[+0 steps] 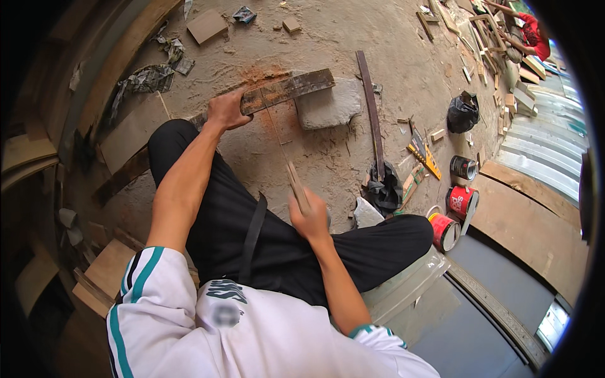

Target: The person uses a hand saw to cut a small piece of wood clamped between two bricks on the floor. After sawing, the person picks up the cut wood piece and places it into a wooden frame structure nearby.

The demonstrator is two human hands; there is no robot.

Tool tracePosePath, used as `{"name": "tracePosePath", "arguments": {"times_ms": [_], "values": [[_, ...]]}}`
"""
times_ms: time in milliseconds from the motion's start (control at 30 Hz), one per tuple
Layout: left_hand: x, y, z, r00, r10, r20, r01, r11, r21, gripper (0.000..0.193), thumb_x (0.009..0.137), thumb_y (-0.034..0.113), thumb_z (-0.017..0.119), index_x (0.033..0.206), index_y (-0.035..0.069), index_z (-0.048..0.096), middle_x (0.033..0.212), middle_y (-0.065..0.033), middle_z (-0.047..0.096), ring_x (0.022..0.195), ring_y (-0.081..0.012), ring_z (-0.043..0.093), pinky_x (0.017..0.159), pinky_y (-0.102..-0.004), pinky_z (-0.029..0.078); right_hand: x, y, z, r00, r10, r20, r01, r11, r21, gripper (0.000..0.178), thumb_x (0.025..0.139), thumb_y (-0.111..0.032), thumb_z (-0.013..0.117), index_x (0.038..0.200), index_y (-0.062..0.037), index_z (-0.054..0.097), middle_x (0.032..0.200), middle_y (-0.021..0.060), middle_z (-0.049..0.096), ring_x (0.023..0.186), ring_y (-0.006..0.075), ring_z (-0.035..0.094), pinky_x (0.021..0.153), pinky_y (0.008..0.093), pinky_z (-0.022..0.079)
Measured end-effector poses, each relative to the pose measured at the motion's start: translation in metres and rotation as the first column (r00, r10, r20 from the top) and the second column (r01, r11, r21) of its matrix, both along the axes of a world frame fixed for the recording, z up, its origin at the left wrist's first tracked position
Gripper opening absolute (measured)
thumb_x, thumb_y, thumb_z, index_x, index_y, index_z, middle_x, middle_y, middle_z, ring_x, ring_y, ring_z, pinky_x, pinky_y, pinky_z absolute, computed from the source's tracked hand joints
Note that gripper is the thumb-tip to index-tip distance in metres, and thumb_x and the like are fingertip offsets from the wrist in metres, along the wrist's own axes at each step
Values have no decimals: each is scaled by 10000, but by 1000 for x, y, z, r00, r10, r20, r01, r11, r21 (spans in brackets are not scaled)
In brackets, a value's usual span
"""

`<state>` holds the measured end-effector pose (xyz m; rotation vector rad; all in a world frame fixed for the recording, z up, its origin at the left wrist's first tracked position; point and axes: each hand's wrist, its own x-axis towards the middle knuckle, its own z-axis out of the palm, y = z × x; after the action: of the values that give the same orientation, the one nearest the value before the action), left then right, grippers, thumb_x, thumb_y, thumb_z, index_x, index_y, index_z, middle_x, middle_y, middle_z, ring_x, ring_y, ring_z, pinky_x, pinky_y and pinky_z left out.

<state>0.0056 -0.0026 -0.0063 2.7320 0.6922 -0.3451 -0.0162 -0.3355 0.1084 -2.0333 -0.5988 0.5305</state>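
A dark wooden plank lies slantwise in front of me, its far right end resting on a pale stone-like block. My left hand presses on the plank, fingers wrapped over its edge. My right hand, slightly blurred, is closed round the wooden handle of a handsaw. The saw's thin blade, seen nearly edge-on, runs away from me to the plank and meets it just right of my left hand. Reddish sawdust is spread on the ground beyond the cut.
A long dark wood strip lies right of the block, near a yellow-and-black tool. Black plastic bags, red cans and a dark can stand farther right. Crumpled newspaper lies left. A person in red is among wood pieces far right.
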Motion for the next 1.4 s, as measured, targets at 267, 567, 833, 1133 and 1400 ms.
{"name": "tracePosePath", "arguments": {"times_ms": [267,567,833,1133,1400], "values": [[-12,0,-15,997,-13,75,8,998,65,695,667,471,770,1215,92,574,846,-117,689,791,-290,689,685,-453,564,-4,-31,26,990,-8,-138,9,1000,3,106,840,-98,659,828,-4,613,658,211,608,637,394,655,558,405,481],[-10,-6,-1,993,-109,34,108,994,24,575,666,460,757,1066,91,570,819,-114,669,765,-308,670,644,-467,532,3,-2,19,980,-18,-196,3,997,-77,159,864,-137,657,808,-8,584,621,202,576,545,317,611,527,381,443],[-10,-2,-11,997,-25,70,22,999,39,579,632,414,769,1071,91,572,857,-122,659,758,-308,659,636,-466,528,14,17,20,975,-11,-223,-3,998,-64,254,906,-216,673,797,-9,574,587,85,512,521,167,476,514,329,394],[-4,-2,-12,997,-19,75,17,999,27,691,673,465,766,1216,95,554,909,-137,682,833,-320,687,702,-468,553,24,14,29,912,-102,-397,62,992,-114,435,971,-366,583,778,22,564,607,107,501,553,178,453,534,351,377],[-7,0,-15,992,-17,125,12,999,41,713,689,499,764,1221,77,548,851,-144,674,795,-323,687,674,-472,540,11,-5,72,959,-87,-270,39,983,-181,343,944,-230,571,732,40,567,568,211,501,502,323,505,527,419,388]]}}
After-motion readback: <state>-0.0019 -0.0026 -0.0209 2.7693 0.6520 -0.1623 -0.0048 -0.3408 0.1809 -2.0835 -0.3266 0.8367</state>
